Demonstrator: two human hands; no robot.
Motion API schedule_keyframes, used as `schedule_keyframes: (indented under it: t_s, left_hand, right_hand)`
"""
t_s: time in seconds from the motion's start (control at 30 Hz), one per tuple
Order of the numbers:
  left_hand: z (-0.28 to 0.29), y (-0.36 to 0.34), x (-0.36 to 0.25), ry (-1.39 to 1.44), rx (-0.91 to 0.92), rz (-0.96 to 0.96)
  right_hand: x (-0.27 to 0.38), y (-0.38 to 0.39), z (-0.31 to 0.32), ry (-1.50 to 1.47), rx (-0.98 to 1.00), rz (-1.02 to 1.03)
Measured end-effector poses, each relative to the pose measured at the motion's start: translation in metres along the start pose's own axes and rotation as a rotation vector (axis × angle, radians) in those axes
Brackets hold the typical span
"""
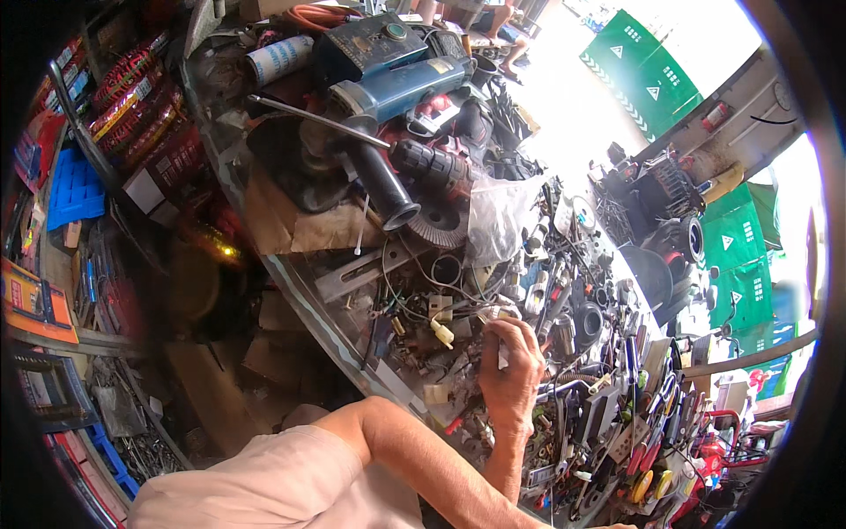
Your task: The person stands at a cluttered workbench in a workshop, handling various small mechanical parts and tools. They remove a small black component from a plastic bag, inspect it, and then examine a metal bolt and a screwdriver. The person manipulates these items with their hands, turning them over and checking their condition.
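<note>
My right hand (511, 366) reaches over a heap of small parts, fingers bent and pressed together. At its fingertips is a small whitish piece (500, 312) where thin grey wires end. Its exact kind is hidden by the fingers. Left of the hand lie a cream plug-like connector (441, 332) and a pale block (440, 307), with wires (407, 304) looping around them. My left forearm (441, 472) crosses in front of the right one and leaves by the lower edge. Only a sliver of skin shows there, so the left fingers are hidden.
Beyond the heap lie a blue angle grinder (401, 91), a drill (436, 166), a black side handle (381, 187) and a clear plastic bag (502, 216). Hand tools (630, 423) crowd the right. Blue trays (75, 189) stand left; green barriers (643, 70) stand far off.
</note>
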State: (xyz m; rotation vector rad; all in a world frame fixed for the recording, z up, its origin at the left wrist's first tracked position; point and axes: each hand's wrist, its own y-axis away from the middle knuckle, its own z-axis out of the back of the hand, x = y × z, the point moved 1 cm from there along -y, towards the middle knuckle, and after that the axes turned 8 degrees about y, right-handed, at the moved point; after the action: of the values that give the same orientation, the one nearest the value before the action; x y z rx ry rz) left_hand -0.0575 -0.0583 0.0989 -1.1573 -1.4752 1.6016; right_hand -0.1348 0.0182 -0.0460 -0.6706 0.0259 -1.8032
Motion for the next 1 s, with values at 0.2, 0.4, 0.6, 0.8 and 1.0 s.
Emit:
schedule_keyframes:
  t_s: [0.2, 0.4, 0.6, 0.8, 1.0]
  left_hand:
    - [0.002, 0.002, 0.012, -0.121, 0.035, 0.023]
    - [0.003, 0.0, 0.021, 0.072, 0.063, 0.131]
    - [-0.003, 0.006, 0.022, 0.0, 0.122, 0.125]
    - [0.0, 0.004, 0.021, 0.021, 0.102, 0.129]
    - [-0.003, 0.004, 0.02, 0.034, 0.103, 0.135]
  right_hand:
    - [-0.025, 0.0, 0.022, 0.102, -0.32, -0.194]
    - [-0.033, -0.002, 0.025, 0.151, -0.466, -0.248]
    - [0.001, 0.004, 0.01, 0.024, -0.106, 0.094]
    - [0.009, 0.002, 0.016, 0.129, 0.13, 0.006]
    - [0.006, 0.004, 0.018, 0.108, 0.149, -0.013]
